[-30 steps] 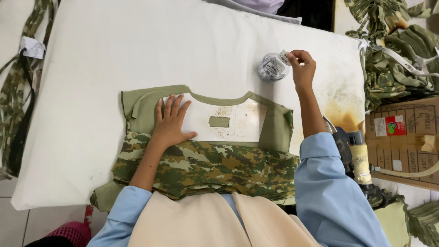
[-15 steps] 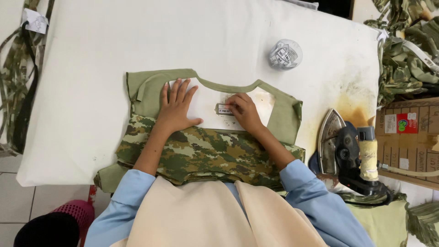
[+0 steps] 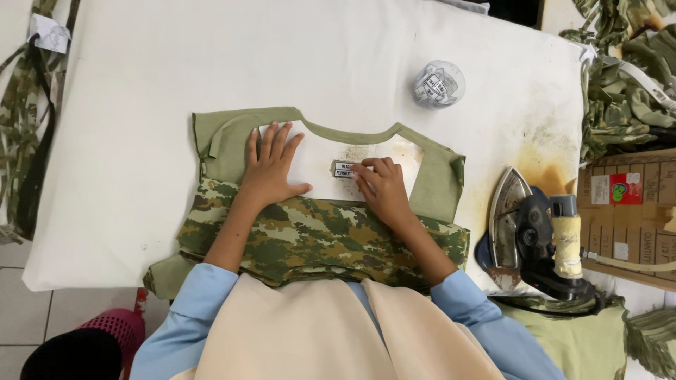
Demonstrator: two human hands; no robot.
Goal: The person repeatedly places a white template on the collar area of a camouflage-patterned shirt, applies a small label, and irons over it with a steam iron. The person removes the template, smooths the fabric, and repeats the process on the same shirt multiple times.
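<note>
A camouflage garment (image 3: 310, 236) with olive-green neckline and shoulders lies flat on the white padded table (image 3: 141, 105), a white paper sheet inside its neck opening. My left hand (image 3: 271, 165) presses flat on that sheet, fingers spread. My right hand (image 3: 380, 184) rests its fingertips on a small white label (image 3: 343, 169) lying in the middle of the neck opening. It holds the label down against the garment.
A clear round container (image 3: 438, 84) of small labels stands on the table beyond the garment. A steam iron (image 3: 535, 239) rests on its side at the right edge, by scorch stains. Cardboard boxes and camouflage fabric piles sit at right; a pink basket is at bottom left.
My right hand has come from the label container back to the neck opening, where it now holds a label. The left hand stays flat on the garment.
</note>
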